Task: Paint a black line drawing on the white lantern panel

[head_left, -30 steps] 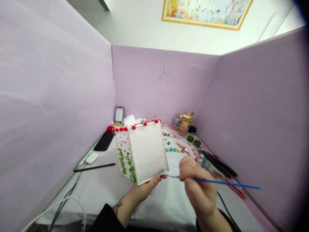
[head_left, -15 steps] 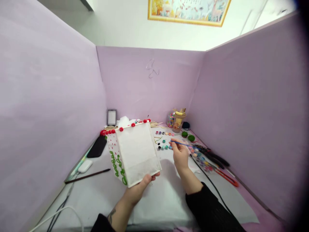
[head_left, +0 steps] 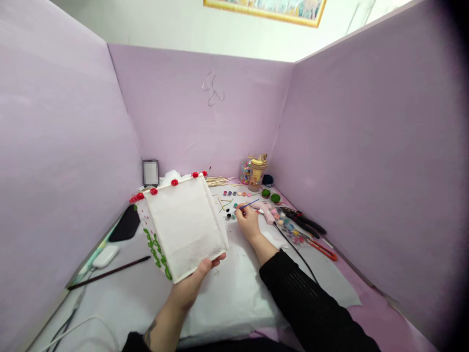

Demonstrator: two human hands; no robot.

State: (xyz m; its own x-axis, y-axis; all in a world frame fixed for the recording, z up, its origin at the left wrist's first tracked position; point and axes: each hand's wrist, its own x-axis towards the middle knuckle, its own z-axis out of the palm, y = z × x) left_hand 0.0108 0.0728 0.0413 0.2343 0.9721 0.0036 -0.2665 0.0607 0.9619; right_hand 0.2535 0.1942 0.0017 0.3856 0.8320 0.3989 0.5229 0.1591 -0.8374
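Observation:
My left hand (head_left: 198, 278) grips the lower edge of a white box-shaped piece (head_left: 186, 227), its thumb on the near face and some fingers hidden behind. Red balls line the top edge, and green loops with small red marks decorate the left side; the face toward me is plain white. My right hand (head_left: 249, 224) pinches a thin blue paintbrush (head_left: 250, 204) over small paint pots (head_left: 229, 215) on the table. The brush tip sits at the pots, partly hidden by the fingers, so I cannot tell whether it touches paint.
A row of paint pots (head_left: 237, 194), thin sticks (head_left: 220, 181) and a yellow-lidded cup (head_left: 257, 173) stand at the back. Green balls of yarn (head_left: 275, 197), black-handled pliers (head_left: 309, 225) and a pink glue gun (head_left: 266, 213) lie right. A dark stick (head_left: 110, 274) and white case (head_left: 106, 256) lie left.
My right hand has lowered the paintbrush forward and left to the paint pots. The camera view has shifted, and the white box is still held in my left hand.

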